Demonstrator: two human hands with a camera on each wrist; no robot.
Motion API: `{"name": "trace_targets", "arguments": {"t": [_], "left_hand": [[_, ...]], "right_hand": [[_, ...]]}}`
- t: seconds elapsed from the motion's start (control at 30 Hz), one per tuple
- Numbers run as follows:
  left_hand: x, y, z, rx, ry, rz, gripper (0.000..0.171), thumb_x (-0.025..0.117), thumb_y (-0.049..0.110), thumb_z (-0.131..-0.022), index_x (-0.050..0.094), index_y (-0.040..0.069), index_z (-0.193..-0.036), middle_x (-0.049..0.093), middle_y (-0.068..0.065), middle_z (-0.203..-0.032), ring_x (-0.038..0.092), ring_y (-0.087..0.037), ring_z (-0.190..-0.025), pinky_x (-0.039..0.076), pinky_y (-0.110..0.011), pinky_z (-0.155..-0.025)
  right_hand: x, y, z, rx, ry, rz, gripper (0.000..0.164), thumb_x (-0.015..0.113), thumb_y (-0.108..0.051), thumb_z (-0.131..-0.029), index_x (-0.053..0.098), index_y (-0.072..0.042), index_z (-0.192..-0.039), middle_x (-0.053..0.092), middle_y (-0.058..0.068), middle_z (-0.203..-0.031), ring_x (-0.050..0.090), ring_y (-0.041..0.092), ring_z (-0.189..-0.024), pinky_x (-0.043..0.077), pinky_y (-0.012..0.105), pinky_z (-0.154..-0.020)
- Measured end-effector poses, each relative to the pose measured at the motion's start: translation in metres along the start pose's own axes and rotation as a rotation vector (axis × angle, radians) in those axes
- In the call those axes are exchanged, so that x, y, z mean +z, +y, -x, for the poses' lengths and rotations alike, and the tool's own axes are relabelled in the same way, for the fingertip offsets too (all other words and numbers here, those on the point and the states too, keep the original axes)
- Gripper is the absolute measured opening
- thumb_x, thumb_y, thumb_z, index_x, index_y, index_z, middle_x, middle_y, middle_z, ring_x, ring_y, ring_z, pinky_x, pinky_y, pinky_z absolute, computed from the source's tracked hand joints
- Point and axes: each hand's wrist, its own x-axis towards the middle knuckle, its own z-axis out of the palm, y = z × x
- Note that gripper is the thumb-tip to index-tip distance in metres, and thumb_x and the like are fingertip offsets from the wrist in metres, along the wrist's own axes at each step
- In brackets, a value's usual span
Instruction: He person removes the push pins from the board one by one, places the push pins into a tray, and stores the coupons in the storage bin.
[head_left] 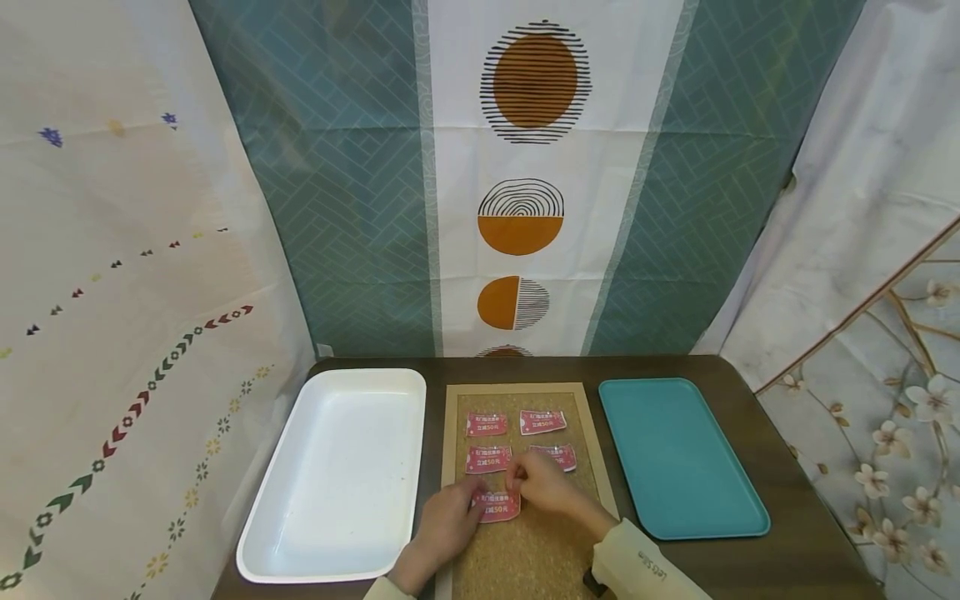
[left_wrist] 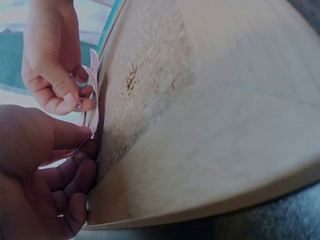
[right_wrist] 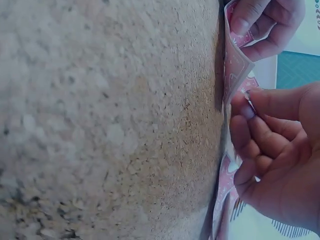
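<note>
Head camera looks forward and down — wrist cameras, close and apparently low, share the corkboard [head_left: 528, 560].

Pink coupon [head_left: 498, 507], edge raised, lowest on cork board [head_left: 517, 562]; tiny pin [right_wrist: 250, 103] beside it

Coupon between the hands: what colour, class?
The coupon is mainly pinkish red, clearest in the head view.

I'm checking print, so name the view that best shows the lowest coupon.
Head view: the lowest coupon faces the camera, most of its print showing, though the left hand covers its left end. The left wrist view shows it nearly edge-on, partly hidden; the right wrist view shows it steeply side-on, partly covered.
</note>
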Motion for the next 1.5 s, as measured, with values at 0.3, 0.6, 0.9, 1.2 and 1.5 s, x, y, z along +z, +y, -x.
{"name": "trace_targets", "arguments": {"t": [0.3,0.6,0.9,1.2,1.5], "left_hand": [[-0.01,0.008,0.001,0.001,-0.005,0.07,0.016,0.067,0.015,-0.09,0.068,0.013,-0.106,0.066,0.005,-0.084,0.052,-0.002,-0.066,0.042,-0.023,-0.054],[-0.019,0.01,-0.001,0.003,-0.003,0.063,0.018,0.068,0.014,-0.089,0.067,0.012,-0.107,0.061,0.009,-0.078,0.049,-0.001,-0.061,0.04,-0.021,-0.051],[-0.023,0.007,-0.001,-0.019,0.025,0.044,0.021,0.067,0.018,-0.09,0.067,0.014,-0.111,0.065,0.008,-0.083,0.052,0.0,-0.065,0.042,-0.02,-0.053],[-0.029,0.012,-0.006,-0.009,0.077,0.05,0.025,0.068,0.019,-0.091,0.066,0.011,-0.114,0.069,0.002,-0.09,0.058,-0.002,-0.071,0.046,-0.02,-0.057],[-0.045,0.013,-0.004,0.0,0.104,0.102,0.029,0.067,0.018,-0.091,0.064,0.012,-0.12,0.067,0.006,-0.088,0.057,-0.001,-0.07,0.047,-0.019,-0.057]], "right_hand": [[-0.001,0.0,0.002,-0.037,0.002,-0.006,0.016,0.065,-0.003,-0.09,0.063,-0.015,-0.08,0.062,-0.008,-0.071,0.053,0.001,-0.063,0.046,0.021,-0.055],[-0.009,0.001,0.003,0.007,0.025,-0.006,0.006,0.066,-0.01,-0.092,0.069,-0.015,-0.091,0.065,-0.01,-0.081,0.058,0.002,-0.073,0.049,0.022,-0.065],[-0.019,0.003,0.008,-0.016,0.057,-0.019,0.007,0.068,-0.007,-0.089,0.072,-0.011,-0.093,0.066,-0.009,-0.082,0.058,0.002,-0.073,0.05,0.022,-0.064],[-0.029,0.008,0.013,0.0,0.087,0.034,0.006,0.07,-0.007,-0.088,0.072,-0.01,-0.092,0.066,-0.008,-0.083,0.058,0.003,-0.074,0.049,0.023,-0.064],[-0.04,0.016,0.017,0.003,0.108,-0.006,0.008,0.07,-0.004,-0.086,0.073,-0.009,-0.092,0.067,-0.007,-0.083,0.057,0.005,-0.073,0.049,0.023,-0.063]]}}
